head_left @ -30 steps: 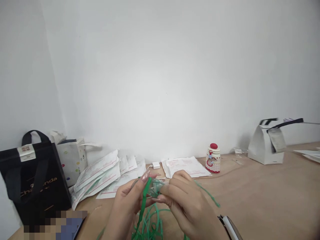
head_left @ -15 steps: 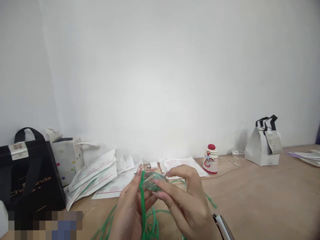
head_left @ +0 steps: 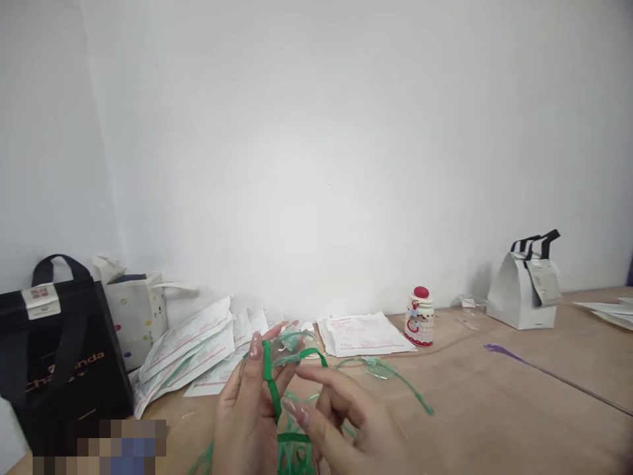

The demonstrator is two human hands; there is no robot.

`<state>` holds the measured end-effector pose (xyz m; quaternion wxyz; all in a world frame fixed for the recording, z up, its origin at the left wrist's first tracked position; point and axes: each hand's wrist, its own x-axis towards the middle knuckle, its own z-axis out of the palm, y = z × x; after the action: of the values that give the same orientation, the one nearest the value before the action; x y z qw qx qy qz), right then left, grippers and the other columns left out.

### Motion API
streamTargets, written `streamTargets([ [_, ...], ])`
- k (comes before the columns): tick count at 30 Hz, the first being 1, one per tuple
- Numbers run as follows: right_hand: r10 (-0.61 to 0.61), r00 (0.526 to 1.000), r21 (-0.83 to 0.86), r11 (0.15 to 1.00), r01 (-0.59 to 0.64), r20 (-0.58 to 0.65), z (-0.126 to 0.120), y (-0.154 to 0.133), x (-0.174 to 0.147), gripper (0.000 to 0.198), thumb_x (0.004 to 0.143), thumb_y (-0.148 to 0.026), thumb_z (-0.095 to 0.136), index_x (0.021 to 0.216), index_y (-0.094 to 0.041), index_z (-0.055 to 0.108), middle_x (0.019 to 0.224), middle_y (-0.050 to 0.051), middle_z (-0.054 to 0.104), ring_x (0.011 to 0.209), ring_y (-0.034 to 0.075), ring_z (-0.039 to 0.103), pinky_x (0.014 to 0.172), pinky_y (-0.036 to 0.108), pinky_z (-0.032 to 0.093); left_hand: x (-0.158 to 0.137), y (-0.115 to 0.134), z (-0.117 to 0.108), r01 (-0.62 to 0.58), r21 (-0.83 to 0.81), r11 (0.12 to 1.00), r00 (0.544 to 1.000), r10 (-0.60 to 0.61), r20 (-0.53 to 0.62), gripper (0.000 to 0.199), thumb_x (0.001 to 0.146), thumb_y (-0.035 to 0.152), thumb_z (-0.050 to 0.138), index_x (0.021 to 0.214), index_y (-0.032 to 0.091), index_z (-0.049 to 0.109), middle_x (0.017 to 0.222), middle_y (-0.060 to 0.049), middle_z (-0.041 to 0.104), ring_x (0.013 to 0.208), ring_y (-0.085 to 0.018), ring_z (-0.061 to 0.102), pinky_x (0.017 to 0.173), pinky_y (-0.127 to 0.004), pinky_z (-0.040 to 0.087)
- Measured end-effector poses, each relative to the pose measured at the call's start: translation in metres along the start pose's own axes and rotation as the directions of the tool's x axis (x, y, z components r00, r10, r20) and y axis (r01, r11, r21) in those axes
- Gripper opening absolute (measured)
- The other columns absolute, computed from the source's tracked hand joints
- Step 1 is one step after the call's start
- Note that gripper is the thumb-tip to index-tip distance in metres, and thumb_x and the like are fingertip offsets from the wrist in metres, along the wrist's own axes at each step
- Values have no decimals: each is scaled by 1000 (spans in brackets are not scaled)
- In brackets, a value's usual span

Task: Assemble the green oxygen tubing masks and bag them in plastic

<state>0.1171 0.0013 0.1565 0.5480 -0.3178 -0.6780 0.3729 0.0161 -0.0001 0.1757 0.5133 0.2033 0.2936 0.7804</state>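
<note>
Green strap (head_left: 268,364) runs between the hands (head_left: 244,412); a black bag (head_left: 44,340) shows "nda".

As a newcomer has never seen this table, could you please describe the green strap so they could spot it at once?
Over the brown table, find the person's left hand, raised before the white packets. From beside its thumb, the green strap runs downward. Its flat, deep-green band sets it apart from the paler, see-through green tubing lying to its right.

Right fingers (head_left: 331,382) lower, purple-tipped stick (head_left: 544,371) appeared
</note>
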Motion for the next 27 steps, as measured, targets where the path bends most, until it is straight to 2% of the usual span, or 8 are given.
streamTargets([
  [3, 169, 981, 230, 955, -188, 100, 6, 4, 13, 31, 72, -45, 62, 87, -17, 59, 47, -8, 42, 41, 7, 43, 41, 19, 34, -3, -3, -2, -39, 26, 999, 999, 39, 31, 38, 64, 43, 70, 92, 19, 68, 95, -2, 72, 97, -21, 63, 71, -18, 54],
  [6, 186, 968, 395, 887, -239, 167, 7, 4, 17, 37, 69, -50, 63, 83, -18, 52, 48, -8, 46, 39, 6, 42, 39, 17, 34, -6, -5, -3, -70, 104, 992, 996, 64, 60, 42, 61, 43, 71, 97, 23, 67, 97, 0, 72, 102, -25, 60, 74, -23, 55],
  [10, 157, 973, 482, 848, -219, 166, 10, 3, 11, 41, 70, -56, 59, 82, -18, 48, 46, -7, 49, 35, 5, 39, 37, 17, 32, -10, -7, -6, -116, 199, 973, 990, 96, 107, 43, 62, 41, 71, 101, 24, 67, 94, -2, 73, 96, -31, 62, 71, -33, 57],
  [15, 177, 982, 615, 767, -181, 68, 17, 3, 7, 33, 75, -49, 58, 70, -20, 43, 42, -8, 45, 32, 4, 33, 35, 16, 28, -15, -11, -7, -248, 233, 940, 968, 229, 105, 34, 58, 34, 75, 90, 23, 71, 105, -3, 69, 113, -31, 50, 90, -33, 47],
  [19, 171, 985, 731, 673, -107, -13, 18, 0, 7, 34, 72, -46, 63, 63, -20, 43, 45, -8, 44, 35, 4, 33, 35, 16, 25, -17, -14, -3, -205, 270, 941, 979, 191, 76, 40, 51, 41, 78, 87, 24, 72, 105, -2, 69, 114, -29, 50, 98, -31, 39],
  [23, 174, 984, 663, 732, -155, 37, 17, 0, 4, 35, 74, -45, 61, 60, -20, 41, 41, -9, 40, 33, 3, 27, 35, 16, 21, -12, -6, -5, 21, 99, 995, 999, -25, 43, 48, 50, 46, 77, 93, 24, 69, 97, -4, 72, 102, -30, 59, 84, -35, 50],
  [25, 147, 987, 542, 826, -158, 63, 18, 2, 2, 36, 76, -47, 57, 60, -20, 41, 40, -8, 38, 33, 4, 26, 34, 16, 20, -10, 4, -8, 139, 12, 990, 990, -140, 21, 54, 52, 50, 74, 100, 26, 66, 93, -5, 73, 94, -30, 63, 72, -37, 55],
  [27, 40, 998, 320, 946, -55, 54, 18, 4, 0, 34, 78, -46, 53, 59, -20, 45, 42, -6, 40, 34, 6, 32, 35, 18, 24, -9, 15, -11, 188, -17, 982, 982, -188, -13, 56, 53, 55, 71, 102, 29, 64, 91, -4, 73, 85, -28, 67, 63, -35, 57],
])
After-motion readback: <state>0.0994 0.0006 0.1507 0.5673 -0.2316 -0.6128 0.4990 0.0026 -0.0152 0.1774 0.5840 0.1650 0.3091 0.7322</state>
